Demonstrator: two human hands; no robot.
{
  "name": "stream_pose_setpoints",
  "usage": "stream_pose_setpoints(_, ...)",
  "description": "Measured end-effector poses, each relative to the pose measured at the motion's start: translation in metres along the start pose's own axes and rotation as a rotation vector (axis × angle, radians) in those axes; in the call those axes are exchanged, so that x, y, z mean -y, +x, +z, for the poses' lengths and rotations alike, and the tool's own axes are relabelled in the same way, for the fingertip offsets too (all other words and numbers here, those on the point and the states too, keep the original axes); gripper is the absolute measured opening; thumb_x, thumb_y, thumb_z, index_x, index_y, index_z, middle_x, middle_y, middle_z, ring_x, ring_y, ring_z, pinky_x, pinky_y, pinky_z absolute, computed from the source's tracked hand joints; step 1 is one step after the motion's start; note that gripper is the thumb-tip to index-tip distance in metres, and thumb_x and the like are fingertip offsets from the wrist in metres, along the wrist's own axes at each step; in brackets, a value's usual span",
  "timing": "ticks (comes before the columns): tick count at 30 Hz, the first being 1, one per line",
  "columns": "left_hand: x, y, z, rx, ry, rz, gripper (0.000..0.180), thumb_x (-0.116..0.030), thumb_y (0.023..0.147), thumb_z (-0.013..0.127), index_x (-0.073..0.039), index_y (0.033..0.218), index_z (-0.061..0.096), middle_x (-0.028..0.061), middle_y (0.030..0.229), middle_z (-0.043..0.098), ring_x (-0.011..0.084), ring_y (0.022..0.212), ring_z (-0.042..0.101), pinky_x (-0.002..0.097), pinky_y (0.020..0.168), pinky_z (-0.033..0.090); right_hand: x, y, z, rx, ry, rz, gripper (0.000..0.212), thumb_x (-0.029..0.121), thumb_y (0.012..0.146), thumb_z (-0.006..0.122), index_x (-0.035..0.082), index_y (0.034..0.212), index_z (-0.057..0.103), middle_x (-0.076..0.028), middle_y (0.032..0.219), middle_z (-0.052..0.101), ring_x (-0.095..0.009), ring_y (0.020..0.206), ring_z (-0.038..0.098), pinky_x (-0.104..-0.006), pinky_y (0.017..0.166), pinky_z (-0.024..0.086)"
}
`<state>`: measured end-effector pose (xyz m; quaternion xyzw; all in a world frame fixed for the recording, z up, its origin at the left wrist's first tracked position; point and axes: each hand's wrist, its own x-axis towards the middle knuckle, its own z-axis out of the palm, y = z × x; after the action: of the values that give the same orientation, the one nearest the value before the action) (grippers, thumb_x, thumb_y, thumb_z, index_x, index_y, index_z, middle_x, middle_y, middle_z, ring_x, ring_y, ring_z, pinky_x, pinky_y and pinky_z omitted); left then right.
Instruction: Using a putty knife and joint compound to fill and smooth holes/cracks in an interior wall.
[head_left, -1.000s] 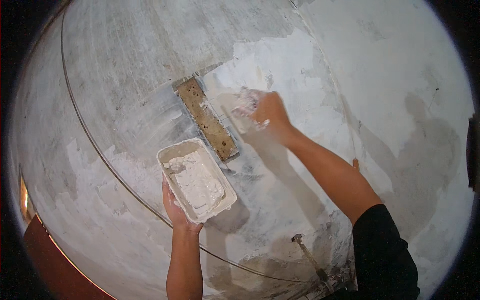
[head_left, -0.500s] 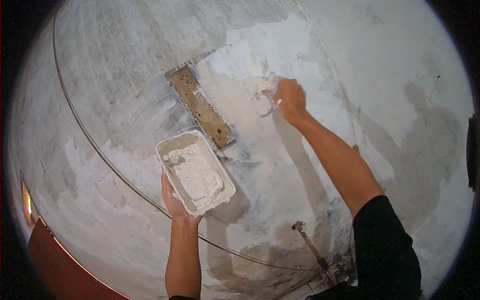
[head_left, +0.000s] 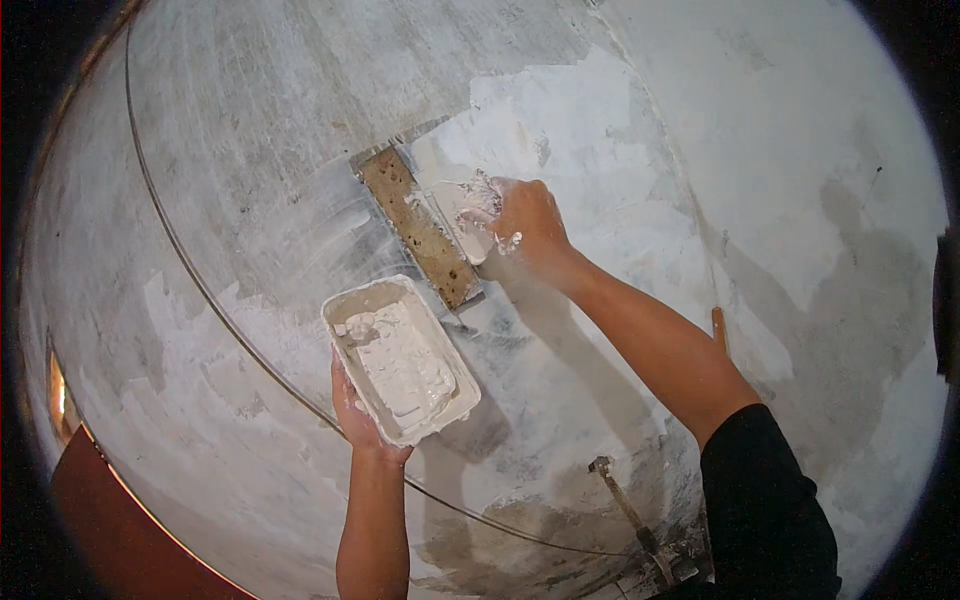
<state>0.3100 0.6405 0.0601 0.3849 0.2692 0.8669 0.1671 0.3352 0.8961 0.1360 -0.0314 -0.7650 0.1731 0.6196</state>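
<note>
My left hand [head_left: 358, 405] grips a cream rectangular tub [head_left: 462, 392] from its left side and underneath. Soft white filler [head_left: 400, 360] covers the tub's bottom, with a lump near one end. Held in my right hand [head_left: 532, 218] is a putty knife [head_left: 468, 232] smeared with filler; its handle is hidden by the fingers. The blade lies against the wall, alongside the right edge of a brown, pitted rectangular strip [head_left: 420, 228]. Fresh white filler [head_left: 560, 110] coats the wall above and right of my right hand.
The grey wall [head_left: 250, 120] carries patchy white smears. A thin dark cable [head_left: 200, 285] curves across it. At the lower right is a hammer-like tool [head_left: 628, 510]. An orange-brown stick [head_left: 718, 328] shows beside my right forearm. A dark red surface [head_left: 110, 530] fills the lower left corner.
My right hand has moved left and slightly down with the putty knife, up to the brown strip. My left hand still holds the tub, which sits slightly lower and further right in view.
</note>
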Motion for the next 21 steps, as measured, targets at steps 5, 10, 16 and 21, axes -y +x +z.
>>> stream_pose_setpoints(5,0.018,0.026,-0.014,-0.022,-0.010,0.010,0.050,-0.041,0.100,0.033,-0.007,0.136,0.046,0.0128,0.129,0.056,0.0319,0.109,0.060,0.0456,0.091,0.052,-0.037,0.011,0.035,-0.013,-0.001,0.055,0.041,0.037,0.079,0.074,-0.003,0.087,0.068,-0.022,0.076,0.067,-0.038,0.074,0.067,-0.0433,0.067,0.054)
stream_pose_setpoints(10,0.034,0.057,-0.048,-0.055,-0.014,0.038,0.051,-0.041,0.100,0.032,-0.008,0.137,0.045,0.0127,0.130,0.056,0.0321,0.110,0.060,0.0453,0.091,0.052,-0.076,0.019,0.062,-0.061,-0.086,0.060,0.041,0.034,0.079,0.073,-0.004,0.094,0.067,-0.024,0.077,0.066,-0.038,0.074,0.067,-0.0430,0.068,0.054)
stream_pose_setpoints(16,0.033,0.078,-0.069,-0.105,0.009,0.072,0.053,-0.042,0.100,0.031,-0.007,0.137,0.044,0.0144,0.131,0.054,0.0319,0.110,0.060,0.0455,0.092,0.053,-0.126,0.015,0.039,-0.163,-0.216,0.149,0.037,0.030,0.081,0.071,-0.003,0.097,0.067,-0.023,0.077,0.067,-0.037,0.073,0.067,-0.0425,0.068,0.053)
stream_pose_setpoints(21,0.030,0.081,-0.071,-0.063,-0.024,0.054,0.052,-0.041,0.100,0.031,-0.006,0.137,0.044,0.0148,0.131,0.054,0.0321,0.110,0.060,0.0460,0.090,0.053,-0.100,-0.004,0.038,-0.144,0.093,0.060,0.040,0.032,0.080,0.072,-0.003,0.098,0.067,-0.022,0.077,0.067,-0.035,0.072,0.067,-0.0386,0.069,0.052)
